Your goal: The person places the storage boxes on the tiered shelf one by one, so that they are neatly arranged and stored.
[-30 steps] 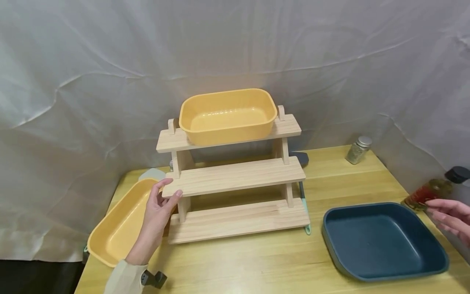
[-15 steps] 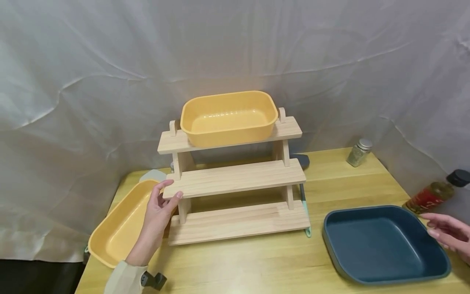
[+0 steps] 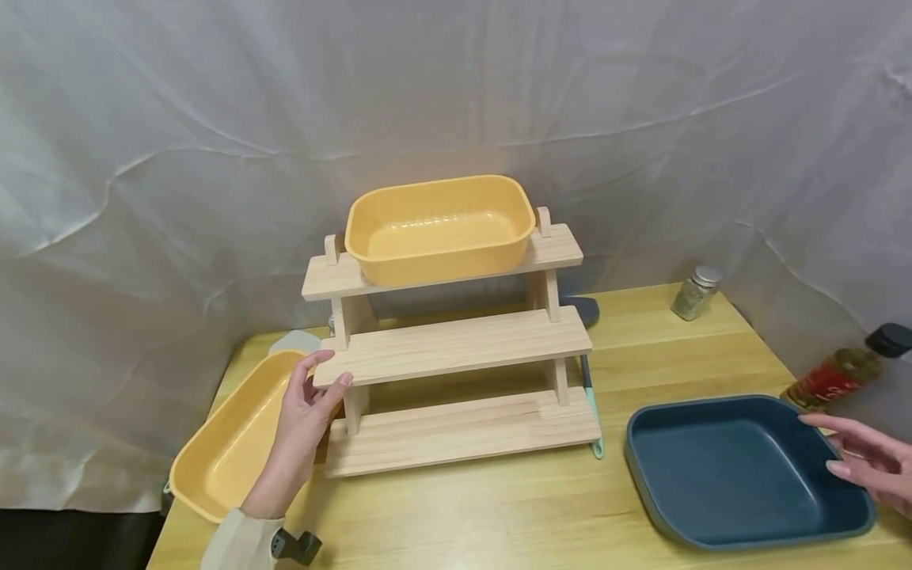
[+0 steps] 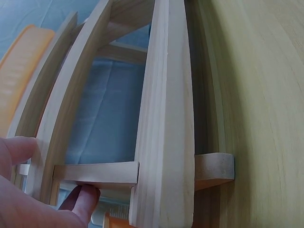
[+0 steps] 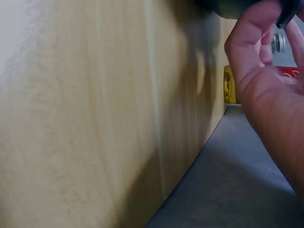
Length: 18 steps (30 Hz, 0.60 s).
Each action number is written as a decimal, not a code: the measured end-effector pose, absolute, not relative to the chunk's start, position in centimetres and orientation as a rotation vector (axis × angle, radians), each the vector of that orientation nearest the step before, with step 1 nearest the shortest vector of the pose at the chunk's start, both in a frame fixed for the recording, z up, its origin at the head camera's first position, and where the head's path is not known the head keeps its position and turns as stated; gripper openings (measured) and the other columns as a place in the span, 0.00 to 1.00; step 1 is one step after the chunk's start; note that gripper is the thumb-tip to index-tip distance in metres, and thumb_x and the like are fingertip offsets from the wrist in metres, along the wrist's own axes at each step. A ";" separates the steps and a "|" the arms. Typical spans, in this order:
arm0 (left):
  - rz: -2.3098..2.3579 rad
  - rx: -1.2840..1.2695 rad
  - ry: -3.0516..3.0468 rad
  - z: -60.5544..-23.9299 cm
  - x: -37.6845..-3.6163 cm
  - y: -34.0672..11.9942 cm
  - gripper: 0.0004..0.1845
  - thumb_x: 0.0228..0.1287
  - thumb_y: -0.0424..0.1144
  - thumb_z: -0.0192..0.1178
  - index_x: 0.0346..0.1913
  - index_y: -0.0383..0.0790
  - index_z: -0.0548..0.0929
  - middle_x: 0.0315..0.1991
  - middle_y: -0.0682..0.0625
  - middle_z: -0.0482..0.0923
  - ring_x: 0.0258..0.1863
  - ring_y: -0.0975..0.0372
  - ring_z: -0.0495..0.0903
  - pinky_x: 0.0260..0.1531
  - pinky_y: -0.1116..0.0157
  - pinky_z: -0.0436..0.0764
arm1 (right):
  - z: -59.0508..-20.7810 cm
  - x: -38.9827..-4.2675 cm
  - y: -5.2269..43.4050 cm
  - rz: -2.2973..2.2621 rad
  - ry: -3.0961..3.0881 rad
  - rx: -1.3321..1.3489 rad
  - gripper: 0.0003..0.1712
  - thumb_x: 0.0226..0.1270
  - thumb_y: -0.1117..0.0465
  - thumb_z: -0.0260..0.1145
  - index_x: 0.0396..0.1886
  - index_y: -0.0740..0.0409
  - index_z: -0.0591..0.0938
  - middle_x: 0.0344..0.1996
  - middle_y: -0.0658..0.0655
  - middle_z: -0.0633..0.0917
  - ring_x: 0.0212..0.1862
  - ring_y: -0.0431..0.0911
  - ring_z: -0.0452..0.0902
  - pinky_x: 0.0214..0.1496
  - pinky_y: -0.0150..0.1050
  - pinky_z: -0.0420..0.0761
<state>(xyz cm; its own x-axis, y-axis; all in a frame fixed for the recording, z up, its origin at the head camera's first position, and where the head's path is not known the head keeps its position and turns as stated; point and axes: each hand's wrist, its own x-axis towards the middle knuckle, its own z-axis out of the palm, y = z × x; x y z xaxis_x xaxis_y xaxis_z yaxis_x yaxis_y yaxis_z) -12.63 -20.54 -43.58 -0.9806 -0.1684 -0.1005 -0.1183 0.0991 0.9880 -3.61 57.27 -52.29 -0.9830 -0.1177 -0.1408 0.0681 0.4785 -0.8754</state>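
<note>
My left hand [image 3: 302, 419] grips the left end of the middle step of a three-tier wooden display stand [image 3: 463, 348]. In the left wrist view, thumb and fingers lie on either side of that board. On the stand's top step sits a yellow rectangular tub [image 3: 442, 265]. My right hand [image 3: 872, 463] holds the right rim of a dark blue rectangular tray [image 3: 727, 475], which stands on the table. In the right wrist view, the dark rim [image 5: 288, 13] shows between thumb and fingers, and part of the hand is cut off by the frame.
Left of the stand, a second yellow tub [image 3: 238, 443] lies at an angle. A sauce bottle [image 3: 834, 380] with a black cap stands behind the tray, and a small glass jar [image 3: 694, 294] is farther back. A dark-headed spatula [image 3: 584, 310] lies behind the stand. Grey curtains enclose the table.
My right hand has moved down and left from beside the bottle to the tray's right rim, taking hold there. My left hand keeps its grip on the stand.
</note>
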 end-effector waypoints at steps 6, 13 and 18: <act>-2.063 0.289 -2.296 -43.5 -12.5 -20.6 0.31 0.80 0.43 0.68 0.78 0.48 0.68 0.60 0.49 0.70 0.46 0.59 0.75 0.49 0.66 0.78 | -53.4 -4.0 58.9 -1.670 2.274 -0.231 0.43 0.85 0.78 0.53 0.76 0.22 0.72 0.54 0.29 0.82 0.46 0.38 0.87 0.39 0.50 0.90; -2.065 0.280 -2.307 -43.6 -12.6 -20.6 0.31 0.80 0.43 0.68 0.78 0.48 0.67 0.62 0.50 0.69 0.45 0.58 0.74 0.49 0.66 0.77 | -53.2 -4.1 59.1 -1.943 1.816 -0.386 0.44 0.86 0.82 0.41 0.82 0.31 0.70 0.68 0.37 0.82 0.62 0.43 0.85 0.51 0.57 0.87; -2.063 0.283 -2.311 -43.6 -12.7 -20.7 0.31 0.80 0.44 0.68 0.78 0.49 0.67 0.66 0.51 0.68 0.43 0.61 0.72 0.47 0.68 0.76 | -52.3 -4.1 58.8 -2.009 1.704 -0.445 0.45 0.85 0.83 0.39 0.83 0.33 0.69 0.69 0.41 0.83 0.63 0.46 0.85 0.51 0.60 0.86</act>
